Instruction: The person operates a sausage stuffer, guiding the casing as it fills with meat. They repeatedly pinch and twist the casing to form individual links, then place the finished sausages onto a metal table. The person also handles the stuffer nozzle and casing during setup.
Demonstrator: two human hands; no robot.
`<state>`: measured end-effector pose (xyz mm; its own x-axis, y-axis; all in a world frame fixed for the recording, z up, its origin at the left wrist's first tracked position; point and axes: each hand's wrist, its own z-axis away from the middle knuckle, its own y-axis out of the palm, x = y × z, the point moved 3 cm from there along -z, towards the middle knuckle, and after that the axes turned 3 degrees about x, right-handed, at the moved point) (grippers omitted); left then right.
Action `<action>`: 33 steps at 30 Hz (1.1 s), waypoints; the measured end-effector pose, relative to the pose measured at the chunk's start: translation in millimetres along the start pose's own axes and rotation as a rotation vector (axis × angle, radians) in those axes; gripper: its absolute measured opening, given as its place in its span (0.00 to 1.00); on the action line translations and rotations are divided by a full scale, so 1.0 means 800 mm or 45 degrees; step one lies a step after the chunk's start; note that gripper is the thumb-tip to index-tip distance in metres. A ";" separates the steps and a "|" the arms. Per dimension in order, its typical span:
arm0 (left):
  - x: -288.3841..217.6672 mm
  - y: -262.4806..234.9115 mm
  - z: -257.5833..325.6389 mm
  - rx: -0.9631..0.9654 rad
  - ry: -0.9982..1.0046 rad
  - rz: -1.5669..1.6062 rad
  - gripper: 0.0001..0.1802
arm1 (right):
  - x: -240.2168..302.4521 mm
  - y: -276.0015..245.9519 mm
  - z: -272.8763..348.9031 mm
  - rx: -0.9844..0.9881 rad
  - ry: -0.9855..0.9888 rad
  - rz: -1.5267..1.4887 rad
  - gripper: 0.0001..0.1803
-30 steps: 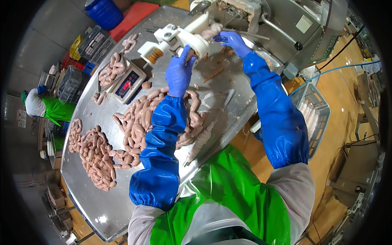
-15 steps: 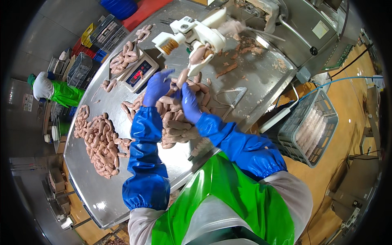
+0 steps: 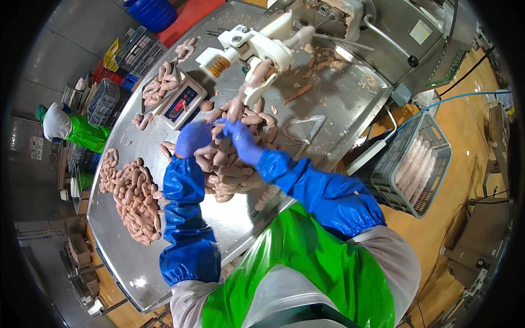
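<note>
From the white nozzle fitting (image 3: pixel 261 52) of the machine, a string of pale sausages runs down toward my hands, its upper part smeared by motion. My right hand (image 3: pixel 242 143), in a purple glove, pinches this sausage string (image 3: pixel 235 111) just below the fitting. Close beside it, my left hand (image 3: pixel 192 139) is curled, its fingertips meeting the right ones at the string; what lies inside it is partly hidden. Beneath both hands a heap of linked sausages (image 3: pixel 235 177) rests on the steel table (image 3: pixel 224 218).
A larger pile of sausages (image 3: pixel 134 199) lies at the left. Behind my left hand stands a digital scale (image 3: pixel 183 105) with sausages on its pan. Meat scraps (image 3: pixel 298 94) litter the table's far right. A grey crate (image 3: pixel 432 188) holds pale casing sticks. Another person (image 3: pixel 71 128) is far left.
Both hands have come down and slightly left from the nozzle. My left hand's spread fingers have curled in. The sausage string below the fitting has lengthened and blurred.
</note>
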<state>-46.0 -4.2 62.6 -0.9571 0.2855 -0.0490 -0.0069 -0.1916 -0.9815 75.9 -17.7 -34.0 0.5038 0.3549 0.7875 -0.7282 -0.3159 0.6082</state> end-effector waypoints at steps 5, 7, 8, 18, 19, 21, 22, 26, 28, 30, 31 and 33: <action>-0.081 0.023 -0.063 0.025 -0.285 1.568 0.29 | -0.065 -0.029 0.063 0.100 0.086 0.464 0.15; -0.081 0.011 -0.044 -0.334 -0.107 1.277 0.26 | -0.027 -0.134 0.115 0.018 -0.237 0.510 0.14; -0.062 0.011 -0.018 -0.152 -0.208 1.324 0.25 | 0.003 -0.208 0.157 -0.159 -0.431 0.656 0.13; -0.017 0.012 0.028 -0.106 -0.315 0.575 0.31 | -0.137 -0.624 0.356 -1.509 0.166 -0.553 0.28; -0.048 0.015 -0.003 -0.502 -0.146 0.866 0.32 | -0.140 -0.619 0.341 -1.446 0.187 -0.479 0.29; -0.090 0.020 -0.074 -0.631 -0.070 1.198 0.37 | -0.121 -0.604 0.322 -1.559 0.166 -0.555 0.30; -0.102 0.022 -0.092 -0.626 -0.033 1.380 0.41 | -0.099 -0.595 0.326 -1.644 0.248 -0.533 0.29; -0.075 0.016 -0.095 0.008 -0.222 1.471 0.43 | 0.027 -0.548 0.345 -1.597 -0.007 0.071 0.25; -0.047 0.008 -0.067 0.067 -0.370 1.336 0.30 | 0.082 -0.508 0.341 -1.473 -0.153 0.247 0.23; -0.014 0.002 -0.030 0.188 -0.404 1.366 0.20 | 0.126 -0.458 0.311 -1.192 -0.282 0.572 0.21; 0.000 0.002 -0.013 0.225 -0.348 1.501 0.18 | 0.144 -0.431 0.286 -1.021 -0.315 0.867 0.20; 0.017 0.026 0.009 0.135 -0.527 1.403 0.17 | 0.158 -0.383 0.221 -0.707 -0.363 1.110 0.19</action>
<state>-61.5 -10.9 43.1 -0.4826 -0.4046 -0.7768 0.8758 -0.2267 -0.4260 445.0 -31.7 -103.1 -0.2542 -0.0409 0.9663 -0.9625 0.1088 -0.2486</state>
